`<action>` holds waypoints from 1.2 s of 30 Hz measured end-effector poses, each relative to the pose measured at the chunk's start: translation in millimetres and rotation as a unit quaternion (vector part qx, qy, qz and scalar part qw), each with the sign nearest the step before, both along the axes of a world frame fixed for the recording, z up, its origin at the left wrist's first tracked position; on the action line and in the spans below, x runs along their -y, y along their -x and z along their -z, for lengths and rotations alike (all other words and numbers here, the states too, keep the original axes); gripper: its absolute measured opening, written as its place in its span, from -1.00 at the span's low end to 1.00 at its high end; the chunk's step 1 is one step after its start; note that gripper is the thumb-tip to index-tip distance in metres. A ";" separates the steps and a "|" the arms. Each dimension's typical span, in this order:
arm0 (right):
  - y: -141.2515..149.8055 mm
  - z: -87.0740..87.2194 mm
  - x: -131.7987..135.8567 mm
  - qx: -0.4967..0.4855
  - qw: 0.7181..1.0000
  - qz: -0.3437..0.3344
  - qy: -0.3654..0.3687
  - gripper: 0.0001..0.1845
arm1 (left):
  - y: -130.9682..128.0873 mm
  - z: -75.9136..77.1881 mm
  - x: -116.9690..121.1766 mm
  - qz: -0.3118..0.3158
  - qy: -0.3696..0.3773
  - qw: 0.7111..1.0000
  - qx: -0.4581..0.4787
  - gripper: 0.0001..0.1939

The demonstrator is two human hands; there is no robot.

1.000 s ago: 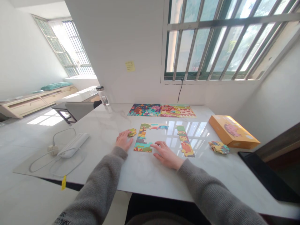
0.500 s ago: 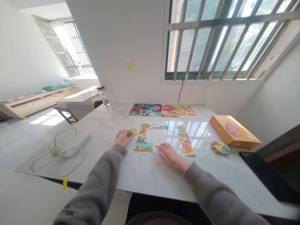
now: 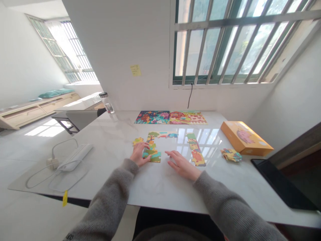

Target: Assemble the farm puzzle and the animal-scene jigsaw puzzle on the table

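The left hand [image 3: 138,154] lies curled over the lower left of a partly built jigsaw frame [image 3: 151,142], its fingertips on the printed cardboard pieces. Whether it is pinching a piece or only pressing on it cannot be told from this view. A small loose jigsaw piece [image 3: 137,141] sits just beyond its fingers. The right hand [image 3: 182,166] is open and flat, palm down on the white marble-look desk [image 3: 155,195], with its fingertips just beside the frame's lower corner and empty.

A separate jigsaw strip [image 3: 195,150] lies to the right, with a gap between it and the frame. Two finished picture puzzles [image 3: 170,117] lie along the far edge, and a small stack of jigsaw pieces [image 3: 231,155] sits beside an orange puzzle box [image 3: 244,138].

The pieces lie loose on a slick surface, so a dragging palm or wrist could easily shift the frame out of line. The window glare across the desk could also hide an edge, making a misfit easy to miss.
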State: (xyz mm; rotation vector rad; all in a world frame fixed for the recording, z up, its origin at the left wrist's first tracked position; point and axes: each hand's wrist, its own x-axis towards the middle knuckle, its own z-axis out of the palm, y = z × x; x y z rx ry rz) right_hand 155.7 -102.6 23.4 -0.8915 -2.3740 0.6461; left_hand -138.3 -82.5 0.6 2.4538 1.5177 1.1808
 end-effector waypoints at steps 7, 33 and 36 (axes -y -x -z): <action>0.4 0.8 -1.1 -0.059 0.998 -0.011 -0.031 -0.32 | -36.9 -11.1 21.8 0.113 0.057 0.992 -0.007 -0.70; 5.4 12.8 -11.4 0.049 0.995 0.046 -0.074 -0.62 | -25.9 4.6 8.9 0.078 0.090 0.990 -0.071 -0.75; 7.6 13.4 -12.6 0.060 0.994 0.046 -0.077 -0.69 | -27.0 2.8 10.7 0.068 0.097 0.989 -0.083 -0.80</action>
